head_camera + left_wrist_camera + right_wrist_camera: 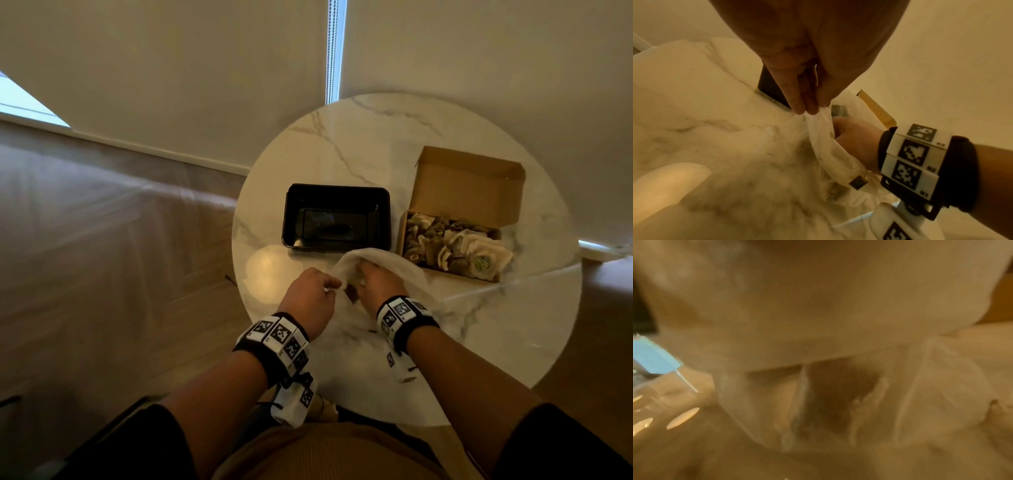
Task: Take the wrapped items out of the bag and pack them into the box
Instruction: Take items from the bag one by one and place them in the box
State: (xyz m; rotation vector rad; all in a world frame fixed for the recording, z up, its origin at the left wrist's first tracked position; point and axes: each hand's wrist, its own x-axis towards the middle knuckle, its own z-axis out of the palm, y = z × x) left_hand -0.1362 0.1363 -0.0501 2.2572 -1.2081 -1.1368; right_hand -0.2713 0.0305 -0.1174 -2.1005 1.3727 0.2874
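Note:
A translucent white plastic bag lies at the front middle of the round marble table. My left hand pinches the bag's rim between fingertips and thumb and lifts it. My right hand reaches inside the bag with curled fingers. In the blurred right wrist view, a clear-wrapped dark item hangs right under that hand, seemingly gripped. Another small dark item shows through the bag's lower part. The open cardboard box at the right holds several wrapped items.
An empty black plastic tray sits left of the box, just beyond the bag. The table's front edge is close to my body. Wooden floor lies to the left, and blinds hang behind the table.

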